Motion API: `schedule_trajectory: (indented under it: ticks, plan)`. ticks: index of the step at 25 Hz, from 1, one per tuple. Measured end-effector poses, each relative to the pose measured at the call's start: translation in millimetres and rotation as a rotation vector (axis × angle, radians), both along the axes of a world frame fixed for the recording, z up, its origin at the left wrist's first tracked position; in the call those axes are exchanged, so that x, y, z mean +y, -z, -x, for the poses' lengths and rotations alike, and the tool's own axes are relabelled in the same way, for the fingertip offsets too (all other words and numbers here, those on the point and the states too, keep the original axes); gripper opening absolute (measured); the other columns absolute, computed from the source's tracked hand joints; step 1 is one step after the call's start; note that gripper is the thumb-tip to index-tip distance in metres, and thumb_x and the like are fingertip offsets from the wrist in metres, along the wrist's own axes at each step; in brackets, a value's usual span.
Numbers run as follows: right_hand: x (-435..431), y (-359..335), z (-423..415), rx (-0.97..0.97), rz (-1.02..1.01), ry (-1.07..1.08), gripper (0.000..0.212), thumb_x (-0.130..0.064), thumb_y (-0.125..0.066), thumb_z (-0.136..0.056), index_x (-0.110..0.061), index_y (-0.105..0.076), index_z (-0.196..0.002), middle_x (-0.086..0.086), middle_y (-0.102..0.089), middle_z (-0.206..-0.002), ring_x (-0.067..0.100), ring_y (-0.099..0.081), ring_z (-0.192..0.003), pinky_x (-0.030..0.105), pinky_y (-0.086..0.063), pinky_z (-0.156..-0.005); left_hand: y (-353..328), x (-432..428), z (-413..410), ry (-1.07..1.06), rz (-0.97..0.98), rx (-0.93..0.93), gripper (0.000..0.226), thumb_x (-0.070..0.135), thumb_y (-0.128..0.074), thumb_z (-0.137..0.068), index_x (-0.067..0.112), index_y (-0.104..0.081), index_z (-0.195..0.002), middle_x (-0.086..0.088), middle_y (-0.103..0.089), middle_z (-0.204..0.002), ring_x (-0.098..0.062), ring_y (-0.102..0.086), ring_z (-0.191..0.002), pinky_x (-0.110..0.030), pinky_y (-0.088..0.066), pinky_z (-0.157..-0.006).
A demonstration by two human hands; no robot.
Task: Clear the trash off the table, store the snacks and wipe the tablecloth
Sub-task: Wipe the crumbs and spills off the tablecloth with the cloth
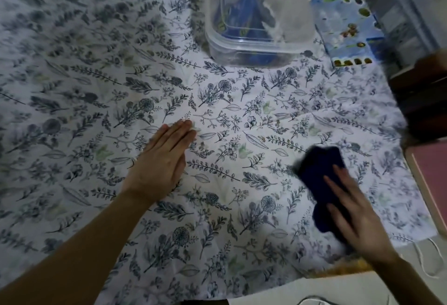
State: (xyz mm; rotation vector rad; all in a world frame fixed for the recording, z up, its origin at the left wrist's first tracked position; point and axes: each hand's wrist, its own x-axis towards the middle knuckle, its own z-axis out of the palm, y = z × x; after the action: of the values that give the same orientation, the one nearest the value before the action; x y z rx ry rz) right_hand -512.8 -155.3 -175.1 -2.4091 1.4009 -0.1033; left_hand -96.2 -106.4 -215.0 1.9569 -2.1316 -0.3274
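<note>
The wiping step looks to be in hand. The right hand (350,215) lies flat on a dark blue wiping cloth (319,166) at the near right of the floral tablecloth (72,62), its fingers straight and spread and pressing down on the cloth, not curled round it; that corner is blurred, so finer detail is lost. The cloth's long axis runs roughly near to far, tilted a little to the left at its far end. Most of the tablecloth lies to the left and far side of it, so the coming stroke probably has to travel that way. The left hand (160,159) is in that path, resting palm down near the middle with fingers straight and together, holding nothing, likely pinning the fabric so it does not bunch. At the far edge stands a lidded clear container (256,14) with blue packets inside, and just to its right a blue snack box (348,21) lies on the tablecloth, well apart from both hands.
</note>
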Motion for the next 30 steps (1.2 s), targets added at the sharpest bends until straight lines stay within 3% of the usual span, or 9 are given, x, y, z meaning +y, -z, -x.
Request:
schedule_trajectory:
  ticks: [3,5,7,10,15,18,22,25,30]
  plan:
    - [-44,8,-3,0.128,0.086,0.216,0.051,-0.033,-0.033,-0.095,-0.008,-0.036,-0.139,0.022,-0.023,-0.154,0.041,-0.020,-0.142,0.064,-0.025,-0.108,-1,0,0,-0.005,0.010,0.010,0.052,0.027,-0.023,-0.099,0.014,-0.029,-0.148,-0.003,-0.025,-0.158,-0.014,-0.018,-0.148,-0.043,-0.021,-0.120]
    - [-82,11,-33,0.091,0.068,0.451,0.063,-0.042,-0.029,-0.092,-0.007,-0.030,-0.145,0.026,-0.021,-0.153,0.044,-0.017,-0.141,0.062,-0.021,-0.111,0,0,1,-0.010,0.008,0.011,0.052,0.027,-0.022,-0.099,0.013,-0.030,-0.148,-0.003,-0.026,-0.158,-0.014,-0.018,-0.148,-0.044,-0.023,-0.120]
    - [-113,12,-74,0.034,0.062,0.547,0.069,-0.044,-0.026,-0.092,-0.004,-0.028,-0.147,0.027,-0.018,-0.154,0.046,-0.014,-0.141,0.056,-0.014,-0.116,2,0,1,-0.008,0.009,0.006,0.052,0.027,-0.022,-0.099,0.013,-0.030,-0.148,-0.003,-0.026,-0.158,-0.013,-0.018,-0.148,-0.043,-0.022,-0.120]
    - [-117,17,-146,-0.002,0.123,0.473,0.062,-0.046,-0.022,-0.096,-0.013,-0.028,-0.148,0.020,-0.018,-0.157,0.042,-0.012,-0.144,0.053,-0.012,-0.118,1,0,1,-0.002,0.023,0.016,0.051,0.024,-0.026,-0.098,0.012,-0.032,-0.147,-0.004,-0.026,-0.158,-0.014,-0.018,-0.148,-0.042,-0.018,-0.121]
    - [-32,20,-225,-0.097,0.225,0.039,0.048,-0.032,-0.032,-0.099,-0.011,-0.042,-0.141,0.017,-0.034,-0.151,0.037,-0.024,-0.143,0.052,-0.021,-0.117,1,-1,2,0.007,0.021,0.013,0.051,0.022,-0.026,-0.097,0.010,-0.034,-0.146,-0.008,-0.029,-0.156,-0.018,-0.023,-0.146,-0.043,-0.017,-0.122]
    - [34,24,-199,-0.119,0.118,-0.066,0.049,-0.032,-0.040,-0.097,-0.015,-0.039,-0.143,0.011,-0.026,-0.156,0.031,-0.016,-0.146,0.045,-0.019,-0.118,1,-2,4,0.009,0.027,0.002,0.051,0.022,-0.025,-0.096,0.009,-0.036,-0.144,-0.009,-0.032,-0.155,-0.020,-0.026,-0.145,-0.044,-0.018,-0.121]
    - [81,24,-108,0.038,0.092,0.033,0.055,-0.036,-0.039,-0.096,-0.023,-0.025,-0.148,0.004,-0.015,-0.158,0.023,-0.008,-0.147,0.043,-0.016,-0.117,-1,-2,6,0.016,0.024,0.015,0.052,0.023,-0.027,-0.096,0.008,-0.035,-0.145,-0.009,-0.029,-0.156,-0.021,-0.023,-0.146,-0.045,-0.017,-0.121]
    - [55,18,-35,0.053,0.104,0.227,0.053,-0.034,-0.034,-0.098,-0.020,-0.026,-0.148,0.005,-0.015,-0.158,0.020,-0.009,-0.147,0.051,-0.018,-0.117,-3,-2,6,0.009,0.024,0.008,0.053,0.024,-0.027,-0.096,0.008,-0.035,-0.145,-0.010,-0.030,-0.156,-0.022,-0.023,-0.146,-0.043,-0.015,-0.122]
    - [-61,26,-5,0.010,0.138,0.613,0.053,-0.038,-0.031,-0.099,-0.012,-0.031,-0.146,0.015,-0.020,-0.157,0.037,-0.018,-0.144,0.053,-0.023,-0.115,-2,0,5,0.003,0.031,-0.005,0.051,0.022,-0.027,-0.096,0.007,-0.035,-0.145,-0.011,-0.030,-0.155,-0.023,-0.023,-0.146,-0.043,-0.016,-0.122]
